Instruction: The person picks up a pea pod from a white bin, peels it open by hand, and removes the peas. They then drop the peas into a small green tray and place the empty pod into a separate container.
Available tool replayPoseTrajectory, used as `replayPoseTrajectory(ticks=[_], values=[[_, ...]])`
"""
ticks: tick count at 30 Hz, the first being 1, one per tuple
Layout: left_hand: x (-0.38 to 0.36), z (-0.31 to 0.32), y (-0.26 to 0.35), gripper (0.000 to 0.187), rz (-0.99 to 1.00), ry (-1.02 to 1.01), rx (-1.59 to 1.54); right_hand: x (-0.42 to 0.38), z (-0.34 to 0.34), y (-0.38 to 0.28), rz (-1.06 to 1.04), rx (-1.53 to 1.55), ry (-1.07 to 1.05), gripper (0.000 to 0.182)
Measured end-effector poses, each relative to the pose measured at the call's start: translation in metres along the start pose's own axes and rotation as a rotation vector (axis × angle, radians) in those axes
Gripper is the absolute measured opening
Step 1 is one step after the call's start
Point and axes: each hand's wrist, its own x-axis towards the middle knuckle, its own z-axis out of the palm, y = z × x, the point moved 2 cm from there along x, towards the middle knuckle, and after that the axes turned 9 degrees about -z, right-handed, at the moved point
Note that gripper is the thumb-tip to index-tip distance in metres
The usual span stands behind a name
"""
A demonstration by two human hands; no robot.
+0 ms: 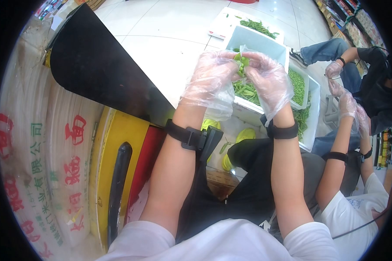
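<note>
Both my hands wear clear plastic gloves and meet over a white foam box (248, 104). Between them is an opened green pea pod (241, 64) with round peas showing. My left hand (213, 74) has its fingers closed on the pod's left side. From the right, my right hand (269, 78) pinches the same pod. Green pods (247, 92) lie in the box below my hands. Just right of it, a container holds shelled peas (297, 86).
Another foam box (315, 113) stands at the right. Behind is a white lid (222, 27) with green pods. Two people in gloves sit at the right, their hands near the boxes. A black panel (104, 65) and wrapped packages (48, 152) stand at the left.
</note>
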Motion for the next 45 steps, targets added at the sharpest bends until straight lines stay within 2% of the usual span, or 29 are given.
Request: replayPoseTrajectory(ticks=[6,8,9,11,15,18,19,20,28,42,45], values=[[0.002,-0.001,-0.003,0.033,-0.005,-0.002,-0.042,0.000,0.003,0.004,-0.027,-0.007,-0.004,0.028],[0.004,-0.005,-0.010,0.032,0.047,-0.024,-0.130,0.000,0.005,0.004,-0.021,0.005,0.003,0.027],[0.004,-0.005,-0.011,0.032,0.047,-0.024,-0.131,0.000,0.005,0.005,-0.034,-0.045,0.009,0.027],[0.004,-0.002,-0.012,0.016,0.071,0.013,-0.292,0.000,0.006,0.005,-0.047,-0.093,0.014,0.027],[0.005,0.000,-0.010,0.014,0.058,0.025,-0.284,0.002,0.008,0.002,-0.088,-0.277,0.021,0.025],[0.008,-0.002,-0.014,0.019,0.067,0.016,-0.287,0.002,0.011,0.000,-0.119,-0.376,0.032,0.022],[0.011,-0.005,-0.017,0.015,0.070,-0.009,-0.310,0.002,0.012,-0.001,-0.145,-0.412,0.044,0.020],[0.012,-0.005,-0.016,0.011,0.074,-0.032,-0.330,0.002,0.011,-0.004,-0.145,-0.408,0.045,0.020],[0.011,-0.001,-0.013,0.013,0.072,0.028,-0.382,0.004,0.013,-0.008,-0.075,-0.352,0.033,0.018],[0.010,-0.001,-0.011,0.016,0.067,0.017,-0.424,0.004,0.015,-0.008,-0.109,-0.277,0.062,0.012],[0.013,0.002,-0.013,0.015,-0.007,0.062,-0.495,0.004,0.016,-0.009,-0.133,-0.284,0.086,0.011]])
